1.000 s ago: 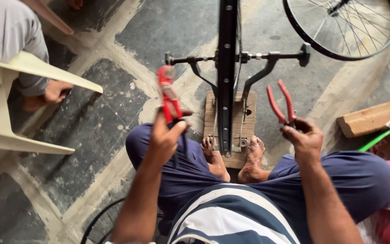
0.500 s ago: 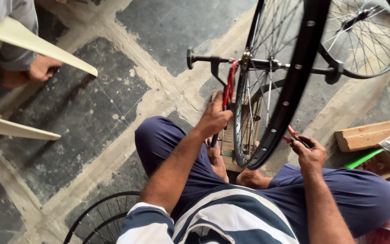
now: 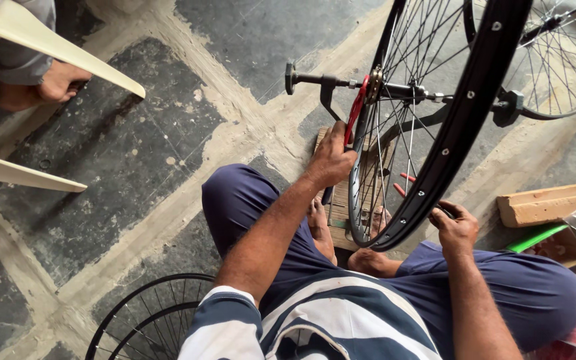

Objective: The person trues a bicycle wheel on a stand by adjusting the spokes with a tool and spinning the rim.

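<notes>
Here both hands (image 3: 331, 159) (image 3: 455, 229) hold red-handled pliers (image 3: 355, 115) beside the wheel (image 3: 435, 127).

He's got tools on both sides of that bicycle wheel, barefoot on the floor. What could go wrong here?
The left hand holds red-handled pliers at the wheel's hub; a slip might pinch fingers among the spokes. His bare feet sit right under the black rim, so a tipping stand could drop it on them.

Bicycle wheel (image 3: 435, 133): black rim, thin steel spokes, upright on a black truing stand (image 3: 325, 87). Red-handled pliers (image 3: 356, 110): at the hub's left side.
</notes>
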